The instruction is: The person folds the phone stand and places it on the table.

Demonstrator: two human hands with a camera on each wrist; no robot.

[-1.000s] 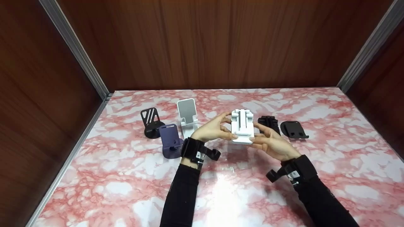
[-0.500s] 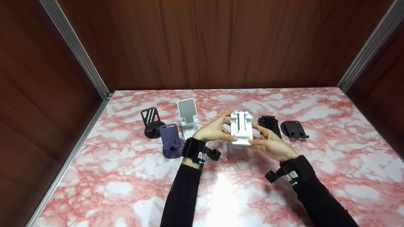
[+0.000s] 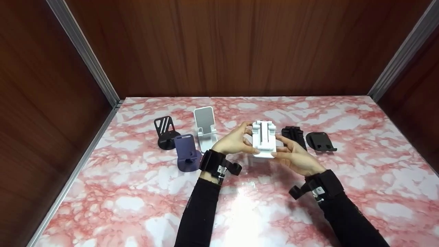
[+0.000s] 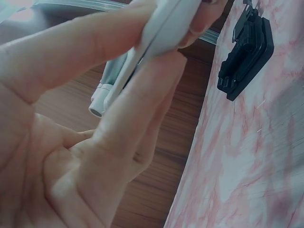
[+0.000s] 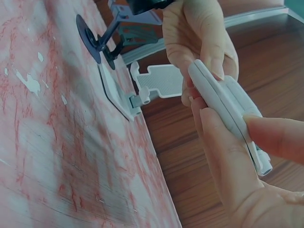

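Note:
A white phone stand (image 3: 264,139), folded flat, is held above the table between both hands. The left hand (image 3: 235,140) grips its left side, with the thumb on the near edge of the front face. On the opposite side the right hand (image 3: 298,157) pinches it, thumb in front and fingers behind. In the right wrist view the folded stand (image 5: 228,109) shows edge-on, its two layers lying close together with a thin seam. The left wrist view shows part of the white stand (image 4: 166,28) between thumb and fingers.
Left of the hands stand a black phone stand (image 3: 167,137), a purple phone stand (image 3: 185,149) and an unfolded white one with a grey pad (image 3: 204,120). A folded black stand (image 3: 293,133) and a low black stand (image 3: 320,141) lie to the right. Wooden panels (image 3: 240,48) enclose the marbled table (image 3: 130,206).
The white phone stand has tilted slightly between the hands, its top edge dropping a little early on. Both hands keep their hold. The other stands stay in place.

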